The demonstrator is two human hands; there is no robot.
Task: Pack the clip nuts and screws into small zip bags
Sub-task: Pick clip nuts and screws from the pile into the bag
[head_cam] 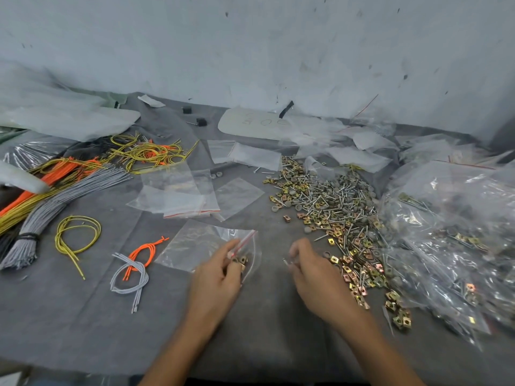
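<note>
A small clear zip bag (195,246) with a red seal strip lies on the grey cloth at centre. My left hand (220,277) pinches its open mouth, and a few brass clip nuts (242,261) show inside the bag by my fingers. My right hand (309,268) hovers just right of the bag, fingers curled round a small screw (287,262). A big loose heap of clip nuts and screws (334,207) spreads to the right of my right hand.
Several empty zip bags (184,196) lie behind the held bag. Bundles of grey, orange and yellow wires (64,196) fill the left side. Large plastic bags of packed hardware (451,240) crowd the right. A wall stands close behind the cloth.
</note>
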